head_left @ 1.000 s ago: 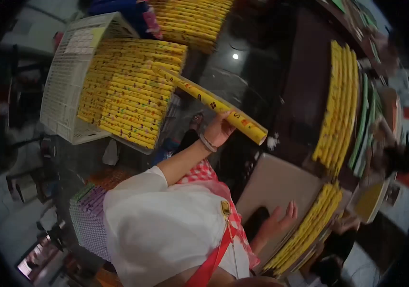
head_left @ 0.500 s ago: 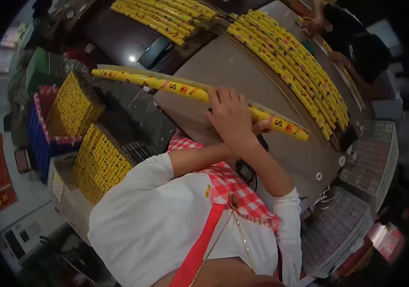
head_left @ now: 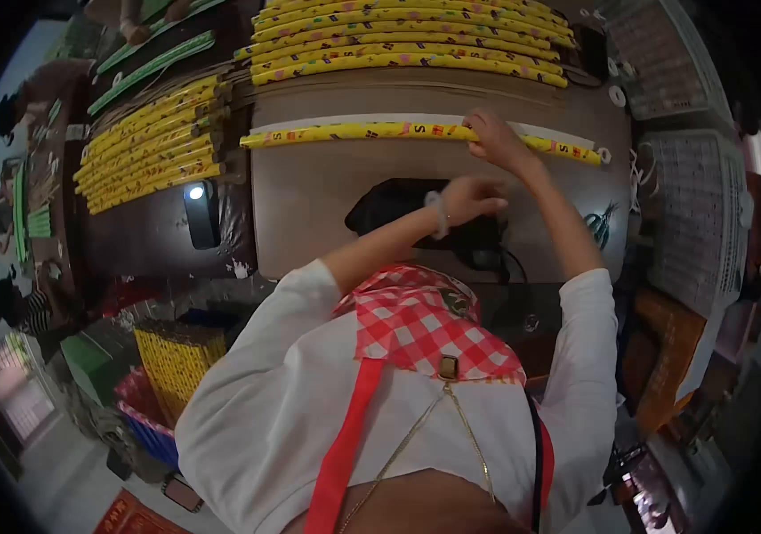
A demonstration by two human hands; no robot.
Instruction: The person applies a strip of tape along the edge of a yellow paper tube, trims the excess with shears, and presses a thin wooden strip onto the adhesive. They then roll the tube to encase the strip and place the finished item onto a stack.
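A yellow printed wrapping paper roll (head_left: 354,132) lies crosswise on the brown table (head_left: 300,205), with a white strip of its paper showing along the far side. My right hand (head_left: 493,141) has its fingers closed over the roll, right of its middle. Nearer to me, my left hand (head_left: 471,199) holds nothing, its fingers apart and pointing right. Beneath it is a dark object, perhaps a cloth or bag (head_left: 398,206), with a cable at its right side.
Yellow rolls (head_left: 407,58) lie side by side at the back, and more rolls (head_left: 153,147) lie left. A phone (head_left: 201,214) with a lit spot rests below those. White crates (head_left: 692,196) stand right. Other people (head_left: 11,298) sit at far left near green strips.
The view has turned. The roll, held up in both hands before, now lies on the table. My left hand has let go and come back toward me; my right hand stays on the roll.
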